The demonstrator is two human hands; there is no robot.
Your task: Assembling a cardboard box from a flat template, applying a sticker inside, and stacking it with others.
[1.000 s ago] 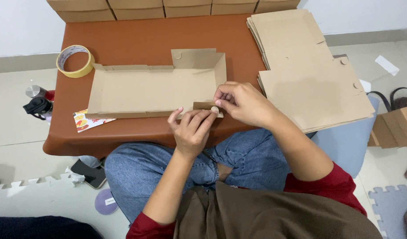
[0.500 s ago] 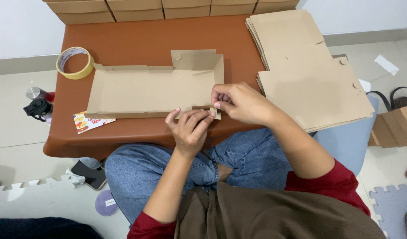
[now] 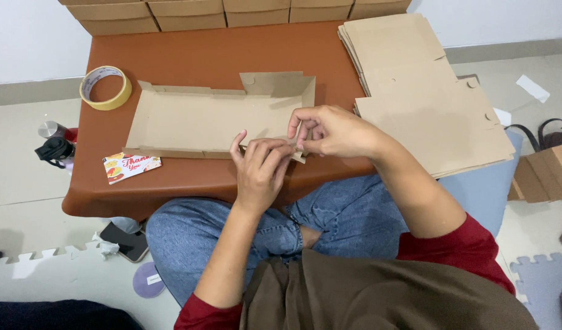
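A flat brown cardboard box blank [image 3: 195, 119] lies partly folded on the low brown table [image 3: 232, 49], its far right flap standing up. My left hand [image 3: 259, 168] pinches the blank's near right corner flap at the table's front edge. My right hand [image 3: 330, 131] grips the same small flap from the right, fingertips meeting those of the left hand. The flap itself is mostly hidden under my fingers.
A stack of flat cardboard blanks [image 3: 424, 91] covers the table's right side. A roll of tape [image 3: 105, 87] sits at the left, a small printed card [image 3: 131, 166] near the front left. Folded boxes [image 3: 189, 15] line the far edge. A phone [image 3: 125, 239] lies on the floor.
Both hands stay on the near right corner flap; the fingers have shifted slightly and closed tighter together on it. The blank has barely moved.
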